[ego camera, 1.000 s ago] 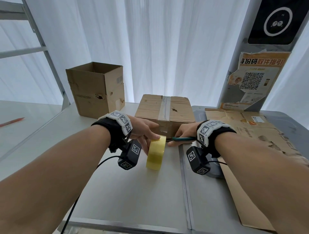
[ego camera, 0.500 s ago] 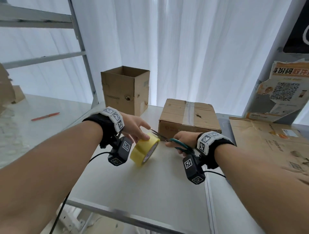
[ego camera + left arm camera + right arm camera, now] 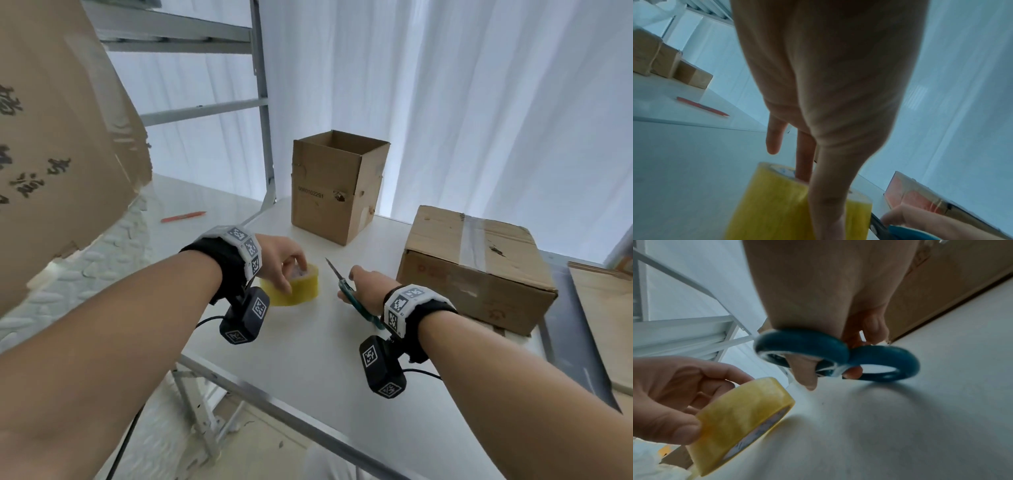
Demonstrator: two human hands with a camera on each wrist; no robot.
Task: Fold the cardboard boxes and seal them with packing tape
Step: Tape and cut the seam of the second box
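Yellow tape roll (image 3: 297,287), teal-handled scissors (image 3: 356,301)

Pretty bright setup here: sheer white curtains (image 3: 479,102) cover the whole far side and daylight glows straight through them, so everything looks washed in soft white. The white bench (image 3: 308,359) has a metal edge along its near side, and a second white surface (image 3: 191,202) sits off to the left past a grey metal ladder-like frame (image 3: 262,102). Down at the near left there's a white textured floor (image 3: 102,267), and a darker grey top (image 3: 561,329) butts up on the right.
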